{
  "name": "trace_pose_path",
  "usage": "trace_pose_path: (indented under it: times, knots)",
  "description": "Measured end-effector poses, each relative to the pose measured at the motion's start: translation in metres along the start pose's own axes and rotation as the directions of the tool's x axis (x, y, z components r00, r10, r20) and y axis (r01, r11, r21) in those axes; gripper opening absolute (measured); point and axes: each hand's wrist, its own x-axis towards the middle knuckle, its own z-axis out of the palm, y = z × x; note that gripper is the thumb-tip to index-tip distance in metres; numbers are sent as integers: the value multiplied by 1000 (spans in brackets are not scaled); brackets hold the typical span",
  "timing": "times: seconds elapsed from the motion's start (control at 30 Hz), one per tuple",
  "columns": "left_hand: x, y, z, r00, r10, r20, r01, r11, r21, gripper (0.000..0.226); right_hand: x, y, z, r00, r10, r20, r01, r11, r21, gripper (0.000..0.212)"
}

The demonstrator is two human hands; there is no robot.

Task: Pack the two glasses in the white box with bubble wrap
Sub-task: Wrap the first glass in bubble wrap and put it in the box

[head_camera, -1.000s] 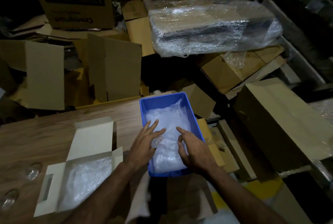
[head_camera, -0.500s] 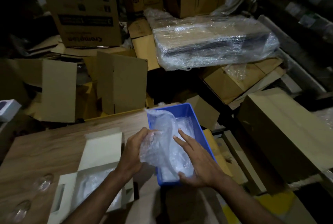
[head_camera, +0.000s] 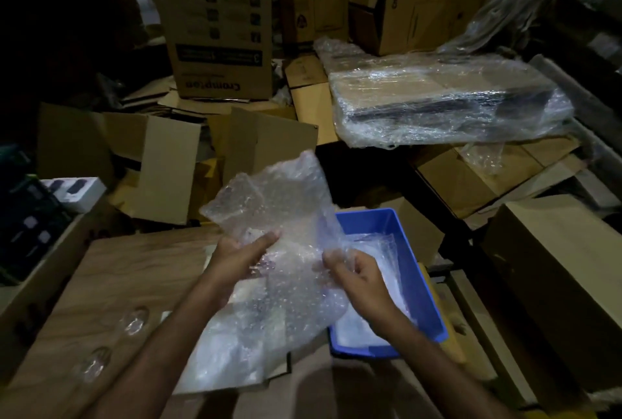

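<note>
A clear sheet of bubble wrap (head_camera: 282,216) is held up in front of me above the table. My left hand (head_camera: 239,257) grips its left side and my right hand (head_camera: 356,272) grips its right edge. Beneath the sheet lies the open white box (head_camera: 232,364), mostly hidden, with bubble wrap inside it. Two clear glasses lie on the wooden table at the left: one glass (head_camera: 136,319) nearer the box and another glass (head_camera: 94,364) closer to me. More bubble wrap rests in the blue bin (head_camera: 427,300) on the right.
The wooden table (head_camera: 134,267) ends just behind the blue bin. Cardboard boxes (head_camera: 218,21) are piled behind and to the right. A plastic-wrapped flat package (head_camera: 444,98) lies at the back right. A dark crate (head_camera: 27,223) with a small white box sits at the left.
Both hands have lifted a bubble wrap sheet out of the blue bin and raised it above the white box. The camera has tilted up.
</note>
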Motion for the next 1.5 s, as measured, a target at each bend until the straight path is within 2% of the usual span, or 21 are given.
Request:
trace_pose_path:
  times: [0.07,0.1,0.17,0.2,0.27,0.3,0.4,0.43,0.57,0.67,0.73,0.8,0.87,0.93,1.0,1.07,1.17,1.23,1.3,1.4,1.5]
  knots:
    - [-5,-6,-19,984,-127,123,136,988,-69,75,7,-4,5,980,197,29,-199,977,78,30]
    - [-11,-12,-25,977,-149,155,166,980,-106,67,10,-5,7,960,274,51,-278,954,111,34]
    - [-23,-23,-33,985,-154,74,163,976,-144,52,11,-4,14,925,367,102,-380,905,189,36]
    - [-27,-31,-37,991,-133,-3,132,983,-129,60,11,1,18,917,384,110,-399,895,202,38]
    - [-34,-39,-44,988,-78,-131,66,993,-96,90,10,9,29,925,377,54,-381,908,175,46]
    - [-39,-39,-46,983,-42,-180,32,998,-57,93,10,13,35,931,364,1,-360,921,148,46]
    - [-46,-41,-56,965,122,-234,-101,990,99,78,9,26,50,939,300,-170,-297,954,44,21]
    - [-47,-43,-61,961,151,-233,-127,985,115,70,6,27,54,940,294,-175,-290,956,46,23]
    - [-53,-54,-89,984,83,-160,-64,991,119,32,0,31,65,988,156,-20,-156,988,-4,65]
    - [-61,-57,-105,998,25,-64,-20,997,78,54,5,31,60,984,125,130,-104,983,-153,65]
    - [-62,-60,-114,999,-6,-35,10,990,138,72,10,32,57,961,181,211,-114,949,-295,75]
    - [-61,-62,-119,998,-24,-51,37,961,276,76,10,27,60,948,201,245,-79,899,-432,83]
    - [-57,-64,-122,995,4,-102,42,894,447,62,11,21,65,960,144,242,23,818,-575,70]
    - [-54,-66,-125,989,58,-135,25,836,548,29,14,14,69,963,81,258,111,753,-649,40]
    - [-52,-68,-134,986,103,-133,-3,803,595,19,21,8,69,943,101,317,145,734,-664,15]
    - [-54,-64,-141,995,75,-68,-32,869,493,21,31,10,63,917,174,360,81,801,-594,21]
    - [-63,-53,-136,1000,-6,11,4,978,208,23,30,5,67,862,344,372,-272,934,-232,22]
    - [-65,-55,-130,999,-35,6,34,993,117,27,26,5,80,883,333,330,-344,939,-26,26]
    - [-65,-62,-128,997,-59,-53,58,998,-30,28,24,4,90,872,357,336,-403,912,75,35]
    - [-67,-72,-131,981,-145,-127,112,965,-238,33,17,3,93,740,457,493,-509,860,-34,34]
    - [-76,-82,-155,983,-181,-14,177,976,-128,50,13,8,93,723,496,481,-503,855,-126,43]
